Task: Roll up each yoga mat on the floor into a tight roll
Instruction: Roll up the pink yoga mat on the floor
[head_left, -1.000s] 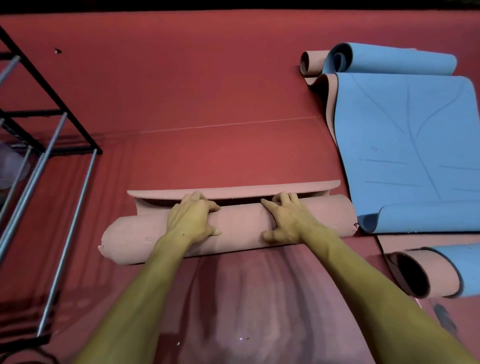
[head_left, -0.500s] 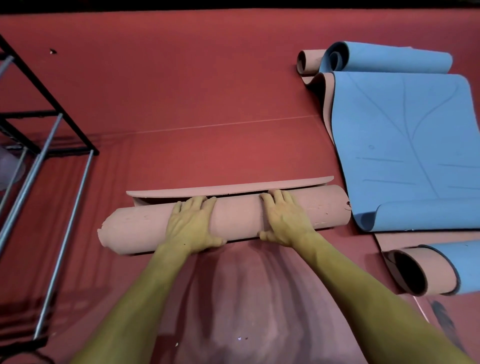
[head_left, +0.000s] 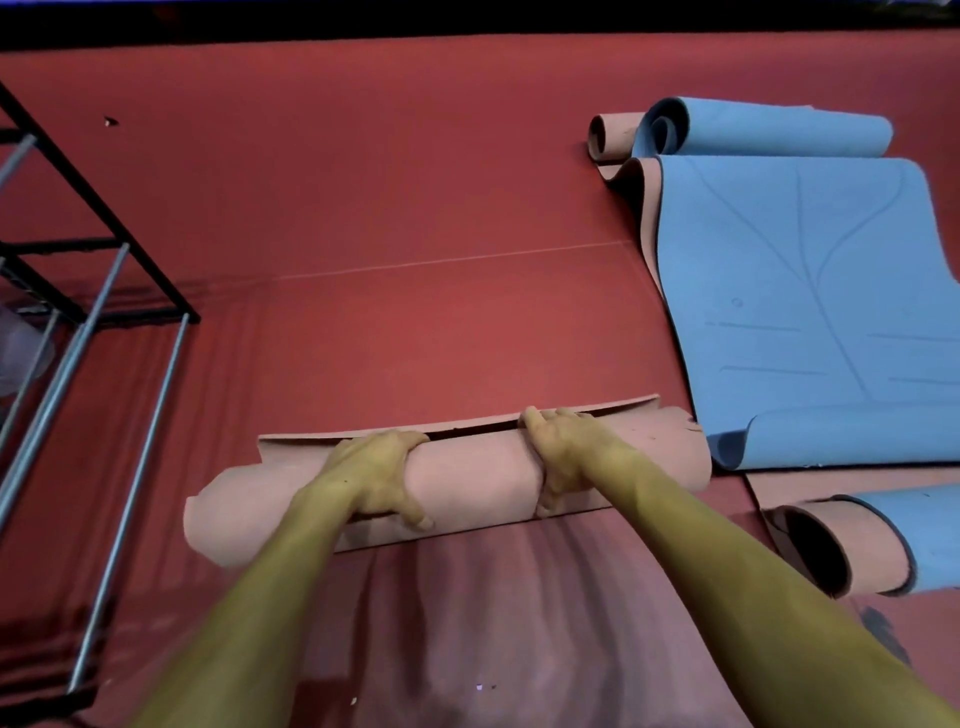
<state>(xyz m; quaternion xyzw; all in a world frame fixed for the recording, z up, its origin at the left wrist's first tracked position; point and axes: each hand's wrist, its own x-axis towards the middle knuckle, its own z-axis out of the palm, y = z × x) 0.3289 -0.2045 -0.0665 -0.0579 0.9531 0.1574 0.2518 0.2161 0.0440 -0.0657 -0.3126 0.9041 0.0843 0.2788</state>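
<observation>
- Left hand (head_left: 376, 475) and right hand (head_left: 563, 457): fingers curled over the pink mat roll (head_left: 467, 475), thumbs on the near side; fingertips hidden behind the roll.
- Loose flap (head_left: 457, 423) just beyond the fingers.
- Blue mat (head_left: 810, 291) right of the right hand, cut off by the frame.
- Metal rack (head_left: 78, 291) left, partly out of view.

Black metal rack (head_left: 78, 291) on red floor (head_left: 395, 197)

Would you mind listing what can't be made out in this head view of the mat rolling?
- Pink mat: how tightly its inner layers are wound; the outer wrap hides them.
- Left hand and right hand: their palms are hidden by their own backs.
- Blue mat: right side cut off by the frame edge.
- Metal rack: its contents are blurred and cut off at the left edge.
</observation>
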